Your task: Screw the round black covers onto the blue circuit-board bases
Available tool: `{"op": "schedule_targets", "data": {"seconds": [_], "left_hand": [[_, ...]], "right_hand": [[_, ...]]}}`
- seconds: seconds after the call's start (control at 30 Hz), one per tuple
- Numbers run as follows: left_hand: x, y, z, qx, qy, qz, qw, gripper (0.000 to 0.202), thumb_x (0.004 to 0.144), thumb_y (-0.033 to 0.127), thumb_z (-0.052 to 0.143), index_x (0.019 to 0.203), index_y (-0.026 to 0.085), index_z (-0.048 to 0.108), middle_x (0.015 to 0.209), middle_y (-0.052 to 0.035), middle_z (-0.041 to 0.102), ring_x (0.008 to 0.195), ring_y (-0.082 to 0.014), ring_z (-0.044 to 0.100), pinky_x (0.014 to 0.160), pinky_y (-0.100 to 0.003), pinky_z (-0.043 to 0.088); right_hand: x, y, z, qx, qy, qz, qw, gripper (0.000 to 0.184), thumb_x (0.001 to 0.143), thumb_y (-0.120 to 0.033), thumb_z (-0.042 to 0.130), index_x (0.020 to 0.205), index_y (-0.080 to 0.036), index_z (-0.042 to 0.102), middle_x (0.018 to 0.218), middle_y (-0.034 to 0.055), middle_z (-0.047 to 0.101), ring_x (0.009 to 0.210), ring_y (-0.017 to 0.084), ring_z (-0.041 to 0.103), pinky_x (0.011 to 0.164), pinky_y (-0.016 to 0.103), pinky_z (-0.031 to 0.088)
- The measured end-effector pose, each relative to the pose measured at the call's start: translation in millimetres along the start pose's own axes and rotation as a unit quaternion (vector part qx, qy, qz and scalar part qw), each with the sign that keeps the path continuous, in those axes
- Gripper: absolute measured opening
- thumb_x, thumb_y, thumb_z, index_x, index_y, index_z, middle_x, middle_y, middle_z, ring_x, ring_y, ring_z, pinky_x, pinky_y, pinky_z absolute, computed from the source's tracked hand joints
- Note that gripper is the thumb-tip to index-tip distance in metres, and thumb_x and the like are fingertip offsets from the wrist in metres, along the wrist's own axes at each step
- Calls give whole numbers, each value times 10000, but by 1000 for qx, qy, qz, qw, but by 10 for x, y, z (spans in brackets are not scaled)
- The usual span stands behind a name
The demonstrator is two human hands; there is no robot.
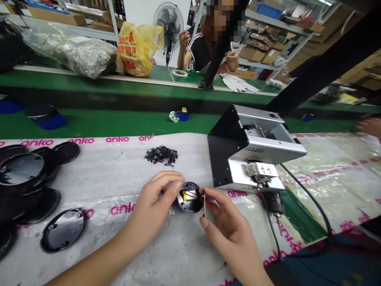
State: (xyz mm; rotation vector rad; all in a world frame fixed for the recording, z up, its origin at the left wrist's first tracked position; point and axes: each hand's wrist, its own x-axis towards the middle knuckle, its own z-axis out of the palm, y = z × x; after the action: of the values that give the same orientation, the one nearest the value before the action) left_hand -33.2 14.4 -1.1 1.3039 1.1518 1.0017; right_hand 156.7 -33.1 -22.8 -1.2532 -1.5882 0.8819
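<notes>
My left hand (154,200) grips a small round black housing (189,197) tipped on its side, its open face showing red wires and a yellow part inside. At the housing's right edge my right hand (226,222) pinches a thin dark strip-like part (204,203) between thumb and forefinger. Both hands hover over a white plastic sheet (119,174) printed "anko". A small heap of tiny black parts (162,155) lies just beyond my left hand.
A grey and black machine (250,153) with a cable stands right of the hands. Black round lids (35,174) are stacked at the left, one loose lid (63,229) nearer. A green conveyor (104,123) runs behind, where another person sits. A hand (370,126) shows at far right.
</notes>
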Motion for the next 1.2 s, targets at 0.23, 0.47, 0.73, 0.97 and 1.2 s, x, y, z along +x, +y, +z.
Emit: {"op": "schedule_targets", "data": {"seconds": [0.23, 0.47, 0.73, 0.97, 1.2], "left_hand": [[46, 2, 165, 8, 14, -69, 998, 150, 839, 344, 682, 922, 225, 643, 638, 52, 512, 547, -124, 433, 531, -244, 298], [-3, 20, 214, 189, 43, 12, 981, 108, 852, 282, 633, 945, 227, 630, 854, -2, 579, 686, -171, 544, 626, -290, 380], [-53, -19, 209, 191, -6, 53, 980, 225, 894, 151, 531, 1096, 214, 608, 1072, -42, 647, 874, -207, 613, 744, -319, 458], [-83, -88, 68, 21, -84, -54, 995, 431, 934, 253, 487, 1363, 234, 516, 1060, -93, 685, 689, -185, 678, 585, -300, 554], [5, -20, -81, -104, -174, -126, 971, 407, 947, 268, 488, 1345, 248, 569, 987, -55, 667, 751, -173, 718, 590, -258, 591]], "right_hand": [[-36, -13, -8, -38, -2, -11, 999, 413, 892, -154, 567, 1283, -286, 550, 1293, 96, 576, 1199, 240, 584, 952, 369, 557], [-2, -31, -68, -64, -19, -27, 997, 471, 918, -207, 604, 1368, -310, 512, 1364, 88, 561, 1229, 244, 570, 1009, 422, 531], [267, -123, -186, -188, -127, -171, 959, 512, 917, -93, 569, 1374, -320, 527, 1416, 47, 546, 1302, 242, 500, 1101, 481, 436], [356, -118, -250, -208, -189, -181, 943, 509, 930, -88, 529, 1386, -313, 519, 1449, 39, 517, 1343, 231, 458, 1108, 458, 430], [422, -194, -255, -226, -226, -182, 930, 486, 937, -135, 524, 1393, -304, 519, 1447, 16, 522, 1358, 220, 427, 1080, 431, 465]]}}
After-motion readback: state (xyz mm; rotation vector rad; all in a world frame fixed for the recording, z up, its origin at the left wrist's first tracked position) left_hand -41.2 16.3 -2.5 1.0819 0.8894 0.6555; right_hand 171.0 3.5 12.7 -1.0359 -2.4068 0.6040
